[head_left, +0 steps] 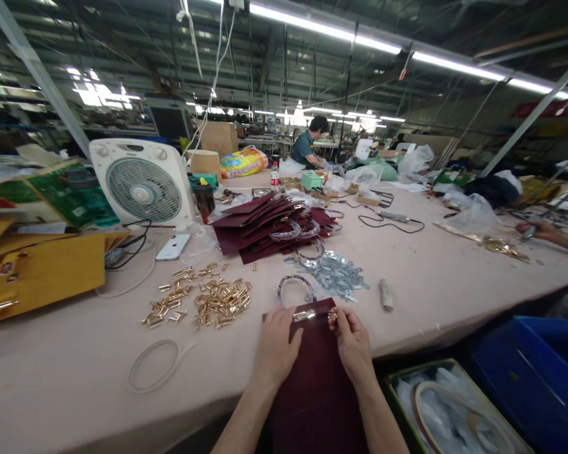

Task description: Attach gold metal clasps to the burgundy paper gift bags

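A dark maroon bag panel (315, 378) hangs over the table's front edge, its top lying on the tabletop. A wrapped loop handle (297, 279) rises from that top, with a shiny gold fitting (305, 316) below it. My left hand (278, 343) lies with its fingers stretched over the panel's left side. At the right top corner, my right hand (353, 337) pinches a small gold metal piece (332, 315). Part of that piece is hidden by the fingertips.
Loose gold fittings (222, 302) lie to the left, near a coiled clear strip (154, 366). Flat silver plates (338, 274) are spread beyond the panel, before stacked maroon pieces (265, 227). A white fan (142, 183) stands behind. Another person's hand (537, 230) holds a tool at the right.
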### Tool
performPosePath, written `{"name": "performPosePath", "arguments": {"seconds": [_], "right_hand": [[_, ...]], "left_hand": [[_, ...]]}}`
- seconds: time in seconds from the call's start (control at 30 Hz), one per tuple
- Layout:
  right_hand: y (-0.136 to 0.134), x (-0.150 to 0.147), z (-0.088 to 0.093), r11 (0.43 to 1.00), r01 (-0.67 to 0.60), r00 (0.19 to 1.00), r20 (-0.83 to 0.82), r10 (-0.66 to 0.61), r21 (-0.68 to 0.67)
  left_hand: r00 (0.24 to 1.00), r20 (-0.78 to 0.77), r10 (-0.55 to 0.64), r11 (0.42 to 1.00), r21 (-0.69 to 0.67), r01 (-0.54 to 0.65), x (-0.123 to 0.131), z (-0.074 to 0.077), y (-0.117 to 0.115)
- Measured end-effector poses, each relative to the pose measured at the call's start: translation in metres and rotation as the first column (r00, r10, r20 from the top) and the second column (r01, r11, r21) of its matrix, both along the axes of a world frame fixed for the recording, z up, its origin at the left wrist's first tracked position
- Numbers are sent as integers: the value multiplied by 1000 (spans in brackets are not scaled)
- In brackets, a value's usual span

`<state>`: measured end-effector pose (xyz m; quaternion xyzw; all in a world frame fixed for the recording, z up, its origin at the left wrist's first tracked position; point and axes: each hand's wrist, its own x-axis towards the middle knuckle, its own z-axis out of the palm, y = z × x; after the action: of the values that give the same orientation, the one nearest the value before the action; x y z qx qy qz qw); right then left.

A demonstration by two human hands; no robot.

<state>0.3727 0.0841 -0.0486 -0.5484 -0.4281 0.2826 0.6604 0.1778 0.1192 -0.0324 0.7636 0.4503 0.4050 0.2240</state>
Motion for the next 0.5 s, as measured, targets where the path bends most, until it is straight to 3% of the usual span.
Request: {"name": "performPosePath", "arguments": {"seconds": [0.07, 0.17, 0.33, 0.5], "right_hand": [[-7, 1, 4, 996, -76, 997, 4, 76, -50], [-12, -5, 12, 983, -134, 983, 106, 148, -127], [-11, -21, 16, 975, -80, 917, 369, 153, -206], [-3, -26, 14, 979, -80, 917, 371, 147, -190]], "left_hand": [[999, -39, 27, 1000, 3, -27, 3, 0, 1], [992, 37, 117, 993, -14, -117, 1, 0, 3], [919, 226, 324, 946, -86, -313, -5, 0, 5], [840, 405, 360, 929, -242, -281, -6, 2, 3]]}}
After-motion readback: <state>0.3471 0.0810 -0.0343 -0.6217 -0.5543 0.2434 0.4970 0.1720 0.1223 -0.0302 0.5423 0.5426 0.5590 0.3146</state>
